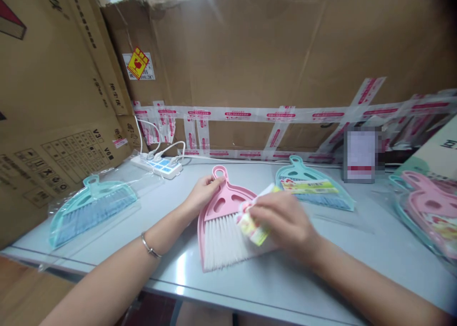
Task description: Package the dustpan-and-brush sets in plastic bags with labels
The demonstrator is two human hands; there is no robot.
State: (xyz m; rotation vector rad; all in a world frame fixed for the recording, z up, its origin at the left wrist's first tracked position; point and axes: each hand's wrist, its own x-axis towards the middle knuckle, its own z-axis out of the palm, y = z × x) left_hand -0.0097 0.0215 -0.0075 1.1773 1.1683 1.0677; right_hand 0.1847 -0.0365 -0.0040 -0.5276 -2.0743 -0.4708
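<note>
A pink dustpan (200,240) with a pink, white-bristled brush (223,242) nested in it lies at the middle of the table. My left hand (204,192) grips the set beside its looped handle, thumb on top. My right hand (285,219) is over the right part of the bristles, its fingers pinching a printed paper label (255,226) in yellow, red and white. The label is blurred and partly covered by the fingers. Behind my right hand lies a teal brush-and-dustpan set (309,171) with a similar label on it.
Another teal set (93,202) in clear plastic lies at left. Pink and teal sets (428,197) overlap at the right edge. A white power strip (157,166) with cables, a pixelated upright device (361,154) and large cardboard boxes (250,54) stand along the back of the grey table (160,278).
</note>
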